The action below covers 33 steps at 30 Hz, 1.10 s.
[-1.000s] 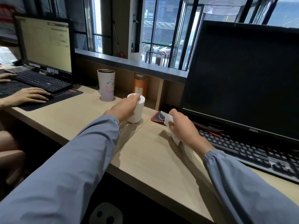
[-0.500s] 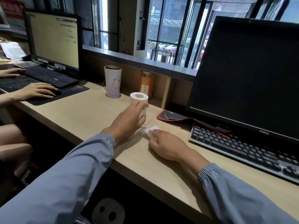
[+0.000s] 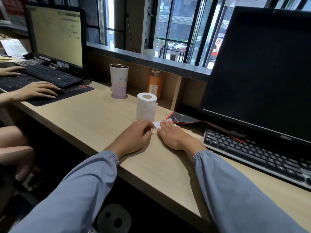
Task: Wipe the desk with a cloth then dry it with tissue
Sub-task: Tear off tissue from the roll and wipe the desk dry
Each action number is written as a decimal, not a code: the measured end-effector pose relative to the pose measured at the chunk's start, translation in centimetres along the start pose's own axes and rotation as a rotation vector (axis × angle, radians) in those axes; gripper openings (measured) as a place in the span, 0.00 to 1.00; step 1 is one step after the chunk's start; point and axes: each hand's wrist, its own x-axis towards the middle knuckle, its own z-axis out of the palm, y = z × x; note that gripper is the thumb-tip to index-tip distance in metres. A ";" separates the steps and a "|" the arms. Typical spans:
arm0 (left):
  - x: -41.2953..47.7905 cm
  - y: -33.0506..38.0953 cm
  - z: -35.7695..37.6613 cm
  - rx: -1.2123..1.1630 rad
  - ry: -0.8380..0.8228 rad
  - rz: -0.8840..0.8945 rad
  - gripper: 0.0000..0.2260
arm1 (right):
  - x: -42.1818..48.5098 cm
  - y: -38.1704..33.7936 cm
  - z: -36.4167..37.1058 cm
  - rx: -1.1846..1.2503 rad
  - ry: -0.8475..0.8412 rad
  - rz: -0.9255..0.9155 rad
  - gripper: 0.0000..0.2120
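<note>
Seemingly drying is only starting: the right hand (image 3: 175,137) presses flat on a tissue piece (image 3: 158,124) on the desk (image 3: 101,118); the left hand (image 3: 134,137) curls beside it, whether pinching I cannot tell.

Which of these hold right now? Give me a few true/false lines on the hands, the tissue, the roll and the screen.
1. The tissue roll stands upright on the desk with no hand on it. True.
2. The right hand grips the tissue roll. False: it lies flat on a piece of tissue on the desk.
3. The Dell monitor is lit. False: its screen is dark.
4. The tumbler stands beyond the tissue roll, to its left. True.
5. The left hand is on the tumbler. False: it is beside the piece of tissue, fingers curled.
</note>
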 end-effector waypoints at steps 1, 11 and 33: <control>0.0 -0.1 0.1 0.008 -0.002 0.009 0.06 | 0.1 0.0 0.1 0.002 -0.004 0.003 0.31; 0.4 -0.3 0.2 0.051 0.000 -0.003 0.10 | 1.0 0.9 0.3 -0.017 -0.020 -0.041 0.31; 0.5 0.1 -0.6 -0.049 0.031 -0.149 0.13 | -1.4 -1.7 1.3 -0.035 -0.013 -0.135 0.28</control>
